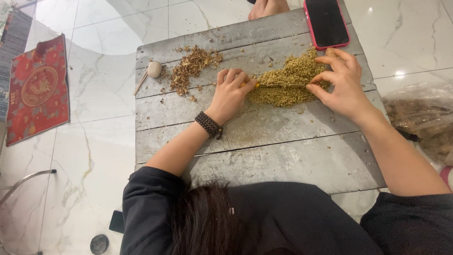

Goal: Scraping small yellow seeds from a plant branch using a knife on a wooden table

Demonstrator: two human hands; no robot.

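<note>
Head view: left hand (pixel 230 93) is curling its fingers around a yellow stick end (pixel 255 85) at the edge of a greenish dried-herb pile (pixel 288 80) lying mid-counter (pixel 264 156). Right hand (pixel 343 82) is pressing spread fingers into the pile's far side. Brown herb heap (pixel 191 68), small round bead (pixel 154 69) and red-cased phone (pixel 326 22) are sitting nearby; plastic bag (pixel 420 118) is lying on the floor.
</note>
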